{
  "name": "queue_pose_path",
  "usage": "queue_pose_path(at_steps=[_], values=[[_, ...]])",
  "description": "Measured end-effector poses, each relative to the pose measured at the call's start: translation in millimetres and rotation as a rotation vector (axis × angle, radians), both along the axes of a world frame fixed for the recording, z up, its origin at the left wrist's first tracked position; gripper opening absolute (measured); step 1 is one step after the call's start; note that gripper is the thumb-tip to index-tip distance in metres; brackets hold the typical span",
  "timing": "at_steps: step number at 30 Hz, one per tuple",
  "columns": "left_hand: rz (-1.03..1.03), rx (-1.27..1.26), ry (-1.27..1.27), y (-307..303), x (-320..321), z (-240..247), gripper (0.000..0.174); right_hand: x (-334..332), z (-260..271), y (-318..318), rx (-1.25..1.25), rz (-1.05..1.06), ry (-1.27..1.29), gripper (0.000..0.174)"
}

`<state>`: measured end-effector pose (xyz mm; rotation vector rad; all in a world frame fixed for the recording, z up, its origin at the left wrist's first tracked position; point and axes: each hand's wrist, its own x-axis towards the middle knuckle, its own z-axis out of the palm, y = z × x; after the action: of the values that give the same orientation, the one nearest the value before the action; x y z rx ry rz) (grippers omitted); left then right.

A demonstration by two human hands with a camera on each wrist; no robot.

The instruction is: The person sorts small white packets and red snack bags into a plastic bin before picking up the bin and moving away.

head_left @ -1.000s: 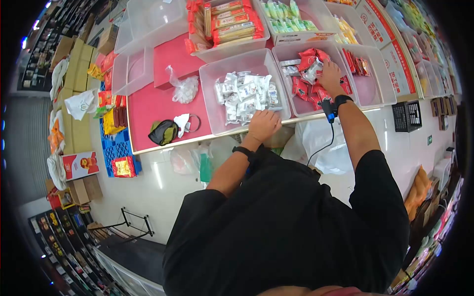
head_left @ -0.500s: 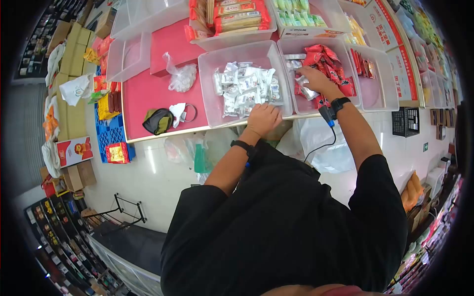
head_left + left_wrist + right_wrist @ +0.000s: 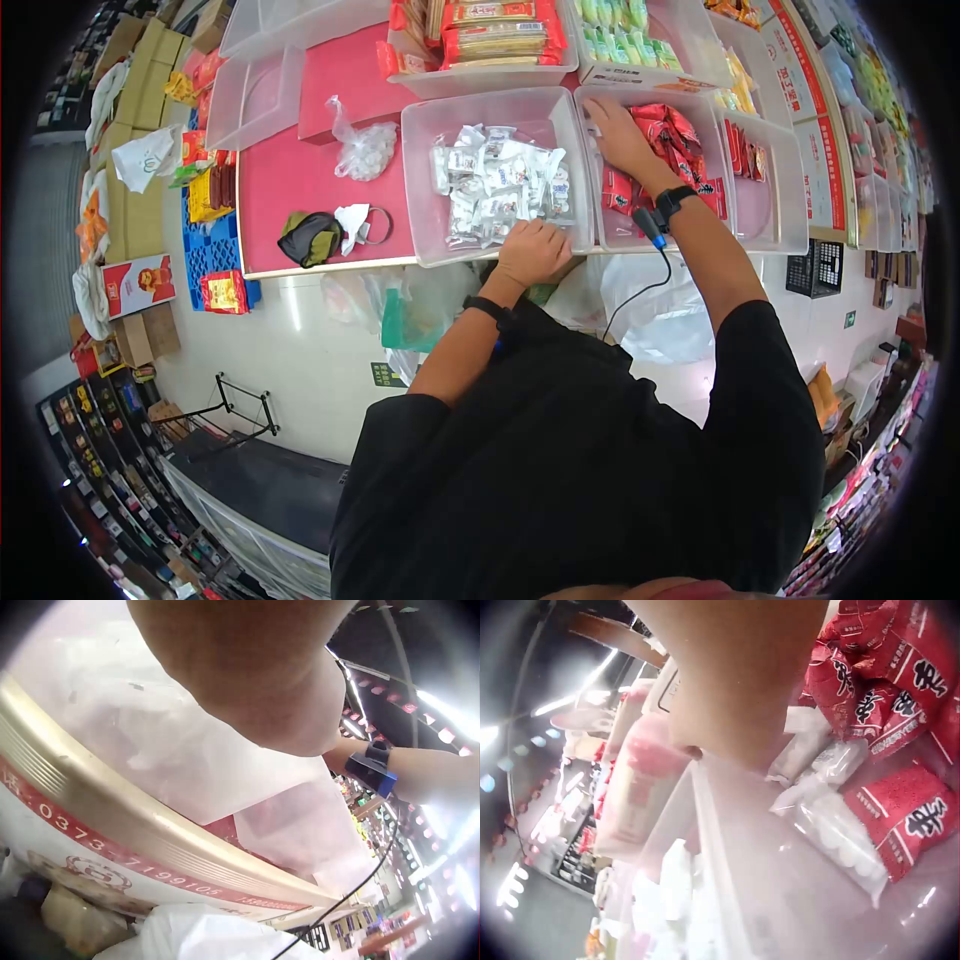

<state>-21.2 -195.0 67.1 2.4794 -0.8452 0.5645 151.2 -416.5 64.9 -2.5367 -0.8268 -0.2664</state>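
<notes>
My left hand (image 3: 535,250) rests over the front rim of a clear plastic bin (image 3: 425,225), fingers bent over the edge. Many small silver-white packets (image 3: 505,185) fill the bin's middle. In the adjoining bin (image 3: 625,235), my right hand (image 3: 620,138) reaches to the back left corner, along the wall between the bins. Its fingertips are hidden, so I cannot tell if it pinches anything. Red packets (image 3: 919,817) with black lettering lie to its right. A clear packet of white pieces (image 3: 836,836) lies below that hand in the right wrist view.
Behind stand a bin of red-wrapped stick packs (image 3: 500,42) and one of green-white packets (image 3: 625,45). A knotted clear bag (image 3: 362,150) and a dark pouch (image 3: 310,240) lie on the red tabletop (image 3: 265,205). A black cable (image 3: 640,295) hangs from my right wrist.
My right hand has moved left and back, from the red packets through a pale packet toward the bin's back left corner. The view has shifted slightly; my left hand stays at the rim.
</notes>
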Motion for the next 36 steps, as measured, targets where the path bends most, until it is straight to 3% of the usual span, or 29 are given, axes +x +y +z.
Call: queue_pose_path(at_steps=[5,6,8,11,18,20,22,25,26,28,30,32,36], values=[[0.032,0.005,-0.001,0.9,-1.9,-1.3,0.019,-14.0,-30.5,-14.2,-0.084,-0.291,0.153,0.069],[0.04,0.002,0.004,0.8,-1.7,-1.1,0.019,-13.3,-33.1,-17.7,-0.089,-0.283,0.156,0.069],[0.047,-0.024,-0.006,-0.5,-0.3,-2.1,0.018,-13.0,-29.0,-22.9,-0.345,-0.148,0.085,0.069],[0.037,-0.02,0.005,0.1,0.6,-3.5,0.018,4.4,-41.2,-17.8,-0.458,-0.156,0.115,0.067],[0.031,-0.006,0.037,-0.6,1.1,0.4,0.017,9.3,-36.0,-13.2,-0.492,-0.178,0.155,0.062],[0.039,-0.013,0.043,-0.5,-0.6,-1.1,0.016,6.7,-36.0,-17.3,-0.477,-0.167,0.27,0.063],[0.043,-0.018,0.018,-0.7,-0.6,-1.8,0.016,0.6,-26.4,-21.7,-0.425,-0.156,0.242,0.066],[0.06,-0.023,-0.002,-0.2,-1.2,-3.7,0.015,-12.8,3.7,-18.9,-0.006,-0.356,0.285,0.07],[0.065,-0.016,0.003,-1.1,-3.2,-3.6,0.015,-16.3,17.8,-17.4,-0.011,-0.357,0.283,0.07],[0.072,-0.003,-0.005,-1.9,-4.9,-3.2,0.015,-21.6,46.5,-10.3,0.325,-0.53,0.375,0.071],[0.068,0.015,-0.013,-1.7,-4.7,-3.0,0.015,-28.9,72.1,10.2,0.39,-0.546,0.382,0.075],[0.069,-0.019,-0.022,-2.7,-4.5,-4.3,0.015,-34.0,82.0,27.6,0.568,-0.47,0.548,0.078],[0.071,0.003,-0.03,-4.6,-5.8,-6.7,0.016,-33.6,57.4,49.1,0.497,-0.443,0.504,0.08]])
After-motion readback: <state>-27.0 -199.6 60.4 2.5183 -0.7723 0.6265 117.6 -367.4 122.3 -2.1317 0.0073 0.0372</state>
